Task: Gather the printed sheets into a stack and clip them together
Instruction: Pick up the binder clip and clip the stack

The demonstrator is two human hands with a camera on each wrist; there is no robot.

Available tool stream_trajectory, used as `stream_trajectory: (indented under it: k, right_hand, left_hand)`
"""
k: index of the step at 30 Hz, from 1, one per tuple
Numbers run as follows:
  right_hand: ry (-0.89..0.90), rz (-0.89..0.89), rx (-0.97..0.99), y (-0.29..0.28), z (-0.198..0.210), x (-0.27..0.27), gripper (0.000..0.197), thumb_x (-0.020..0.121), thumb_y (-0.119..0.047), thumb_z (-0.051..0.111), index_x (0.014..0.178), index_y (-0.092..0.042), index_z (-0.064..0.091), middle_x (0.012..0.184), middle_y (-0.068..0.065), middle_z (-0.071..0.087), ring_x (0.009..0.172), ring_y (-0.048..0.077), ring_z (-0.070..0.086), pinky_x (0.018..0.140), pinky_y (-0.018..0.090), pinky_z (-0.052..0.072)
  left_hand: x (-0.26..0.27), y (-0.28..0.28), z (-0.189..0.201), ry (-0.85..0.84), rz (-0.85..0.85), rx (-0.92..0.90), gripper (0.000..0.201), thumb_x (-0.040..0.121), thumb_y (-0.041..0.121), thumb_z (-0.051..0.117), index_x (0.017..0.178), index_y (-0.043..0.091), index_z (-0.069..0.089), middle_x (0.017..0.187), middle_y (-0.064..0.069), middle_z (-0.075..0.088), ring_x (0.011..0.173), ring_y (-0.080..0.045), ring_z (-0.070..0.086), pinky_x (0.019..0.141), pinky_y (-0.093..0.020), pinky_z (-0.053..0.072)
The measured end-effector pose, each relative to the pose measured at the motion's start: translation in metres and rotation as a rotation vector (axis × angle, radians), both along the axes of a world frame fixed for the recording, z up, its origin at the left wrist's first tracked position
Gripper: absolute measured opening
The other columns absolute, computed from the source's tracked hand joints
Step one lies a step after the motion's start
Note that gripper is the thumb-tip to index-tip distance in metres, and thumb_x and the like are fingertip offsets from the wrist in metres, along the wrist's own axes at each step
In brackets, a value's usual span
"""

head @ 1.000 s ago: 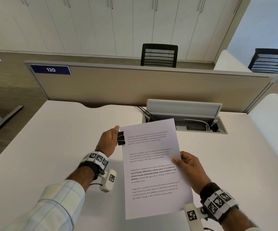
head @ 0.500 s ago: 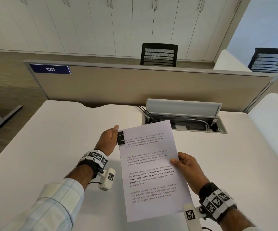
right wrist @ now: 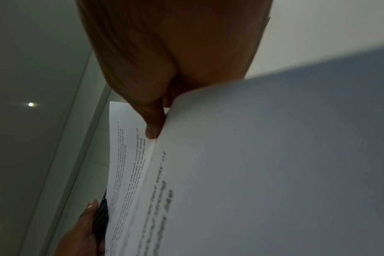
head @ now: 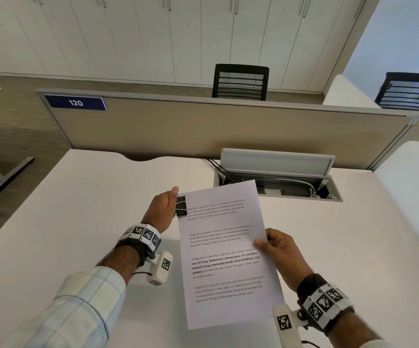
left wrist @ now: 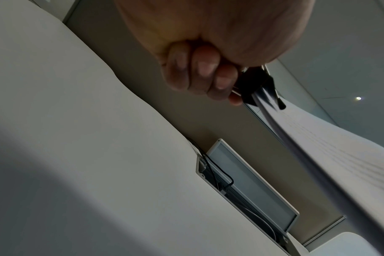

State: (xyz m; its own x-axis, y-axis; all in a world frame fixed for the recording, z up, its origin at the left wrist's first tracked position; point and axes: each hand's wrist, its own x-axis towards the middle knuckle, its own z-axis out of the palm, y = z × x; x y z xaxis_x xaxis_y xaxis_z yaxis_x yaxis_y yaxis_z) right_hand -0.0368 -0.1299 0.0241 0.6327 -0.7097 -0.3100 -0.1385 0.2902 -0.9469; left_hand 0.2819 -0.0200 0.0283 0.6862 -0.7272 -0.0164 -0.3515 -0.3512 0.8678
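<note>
Sheets [head: 224, 249] above desk [head: 77, 209] — right hand [head: 282, 252] pinching one edge, left hand [head: 162, 209] gripping binder clip [head: 181, 206] on corner.

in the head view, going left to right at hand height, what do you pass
left hand → small black binder clip on the sheets' left edge → white printed paper stack → right hand pinching its right edge

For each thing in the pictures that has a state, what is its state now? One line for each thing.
printed sheets: gathered in one stack, held above the desk.
binder clip: on the stack's upper left edge, handles pinched.
left hand: pinches the binder clip.
right hand: grips the stack's right edge.
cable box lid: raised open.
desk: under the held stack.
</note>
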Motion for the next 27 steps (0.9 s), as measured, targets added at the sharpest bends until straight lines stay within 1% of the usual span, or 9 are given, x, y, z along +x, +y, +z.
stream_trajectory:
  k: [2,4,8,12,14,17,21,24,27]
  right_hand:
    - [0.0,-0.003,0.001,-0.0002,0.0004,0.0008,0.015,0.095,0.002,0.064,0.108,0.004,0.071,0.106,0.025,0.078,0.084,0.033,0.074,0.078,0.043,0.063]
    - [-0.003,-0.005,0.003,-0.0003,0.0001,0.0011,0.014,0.095,0.001,0.064,0.107,0.003,0.071,0.105,0.024,0.079,0.083,0.032,0.074,0.077,0.041,0.063]
    - [-0.008,-0.008,0.013,-0.0009,-0.0023,0.0007,0.014,0.095,0.001,0.065,0.108,0.004,0.071,0.105,0.023,0.079,0.084,0.032,0.074,0.078,0.042,0.062]
    - [-0.007,-0.003,0.02,-0.0004,-0.0038,0.0011,0.014,0.095,0.0,0.066,0.107,0.004,0.07,0.106,0.026,0.078,0.085,0.034,0.073,0.081,0.045,0.061]
    - [-0.013,0.002,0.025,0.0002,-0.0047,0.0014,0.014,0.095,0.0,0.066,0.108,0.005,0.07,0.108,0.027,0.077,0.086,0.035,0.073,0.084,0.048,0.06]
    - [-0.017,0.012,0.029,0.0015,-0.0053,0.0022,0.015,0.096,0.0,0.064,0.11,0.004,0.07,0.11,0.027,0.077,0.088,0.035,0.072,0.086,0.049,0.059]
    - [-0.005,0.018,0.018,0.0024,-0.0041,0.0031,0.015,0.097,0.002,0.062,0.109,0.003,0.071,0.109,0.027,0.077,0.088,0.035,0.072,0.086,0.051,0.059]
    - [0.004,0.019,0.019,0.0025,-0.004,0.0043,0.015,0.097,0.001,0.062,0.109,0.002,0.071,0.109,0.027,0.077,0.086,0.035,0.073,0.085,0.049,0.059]
    - [0.008,0.012,0.025,0.0031,-0.0046,0.006,0.013,0.097,0.0,0.063,0.107,0.004,0.07,0.109,0.028,0.076,0.085,0.034,0.072,0.084,0.049,0.059]
  left_hand:
    - [-0.0003,0.0005,0.001,0.001,-0.006,0.005,0.07,0.096,0.061,0.028,0.081,0.002,0.064,0.08,-0.022,0.071,0.078,-0.042,0.07,0.073,-0.057,0.06]
    - [0.0,0.0006,0.0008,0.005,-0.008,0.008,0.069,0.097,0.06,0.028,0.082,0.003,0.064,0.08,-0.021,0.071,0.079,-0.041,0.07,0.073,-0.056,0.06]
    - [-0.0001,0.001,0.0002,0.003,-0.008,0.011,0.072,0.094,0.064,0.027,0.078,0.002,0.061,0.078,-0.022,0.07,0.078,-0.043,0.069,0.072,-0.057,0.059]
    - [0.0011,0.0008,-0.002,0.015,-0.011,0.02,0.077,0.09,0.07,0.026,0.079,0.002,0.062,0.078,-0.021,0.071,0.078,-0.043,0.069,0.072,-0.057,0.059]
    - [0.0011,0.0002,-0.0015,-0.001,-0.016,0.041,0.069,0.097,0.062,0.028,0.075,0.005,0.06,0.074,-0.016,0.07,0.074,-0.041,0.068,0.072,-0.056,0.059]
    - [0.0008,-0.0014,0.0001,-0.029,-0.014,0.06,0.057,0.104,0.049,0.029,0.067,0.014,0.054,0.067,-0.007,0.063,0.064,-0.03,0.059,0.07,-0.054,0.056]
    - [0.0034,-0.0019,-0.0017,-0.066,-0.022,0.078,0.057,0.106,0.046,0.029,0.063,0.015,0.051,0.063,-0.006,0.06,0.06,-0.026,0.054,0.068,-0.051,0.053]
    - [0.0076,-0.0012,-0.0053,-0.067,-0.033,0.102,0.062,0.103,0.052,0.027,0.064,0.01,0.053,0.064,-0.008,0.062,0.06,-0.028,0.055,0.069,-0.05,0.053]
    - [0.0088,-0.0006,-0.0046,-0.078,-0.056,0.108,0.058,0.103,0.05,0.028,0.062,0.014,0.049,0.062,-0.006,0.059,0.06,-0.028,0.053,0.065,-0.049,0.052]
